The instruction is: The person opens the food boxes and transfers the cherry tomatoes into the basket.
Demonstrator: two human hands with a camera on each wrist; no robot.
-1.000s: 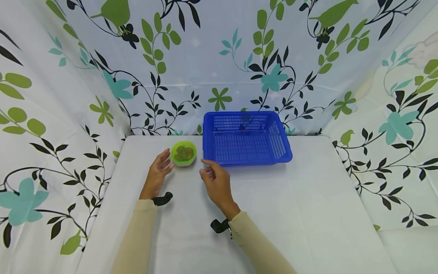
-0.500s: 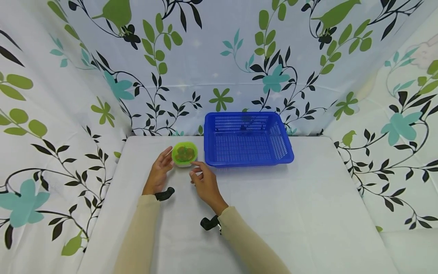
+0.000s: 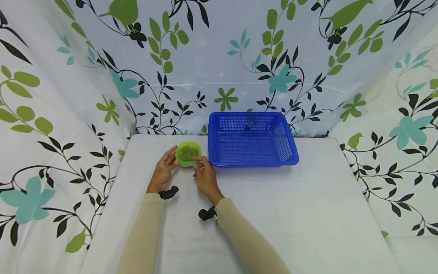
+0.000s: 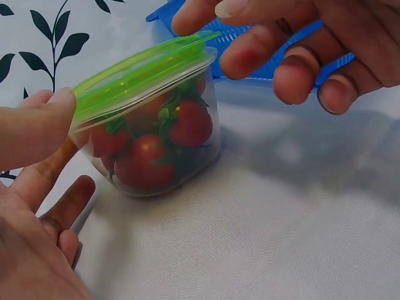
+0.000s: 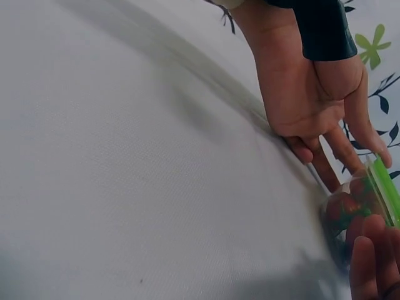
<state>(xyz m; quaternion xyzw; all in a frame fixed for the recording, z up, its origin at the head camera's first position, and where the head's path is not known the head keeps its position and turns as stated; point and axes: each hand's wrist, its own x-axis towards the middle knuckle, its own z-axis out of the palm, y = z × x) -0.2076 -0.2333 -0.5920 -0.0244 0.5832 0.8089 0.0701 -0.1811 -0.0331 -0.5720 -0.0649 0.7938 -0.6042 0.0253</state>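
A small clear plastic container point(image 4: 209, 140) with a bright green-rimmed lid point(image 3: 188, 144) stands on the white-covered table. Red tomatoes point(image 4: 147, 164) with green stems show through its wall. My left hand point(image 3: 162, 173) grips its left side; in the left wrist view the thumb is at the lid's edge and a finger reaches behind the container. From the right, my right hand point(image 3: 207, 178) has its loosely bent fingers at the lid's near right edge. Whether those fingertips touch the lid or hover just off it, I cannot tell.
A blue plastic basket point(image 3: 253, 163) with slotted walls stands just right of the container at the table's back edge. Behind and beside the table point(image 3: 308, 213) hangs a white curtain point(image 3: 219, 64) printed with leaves and birds.
My right hand has moved left, from beside the basket to the container's right edge. My left hand has closed in on the container's left side. The camera view has shifted slightly.
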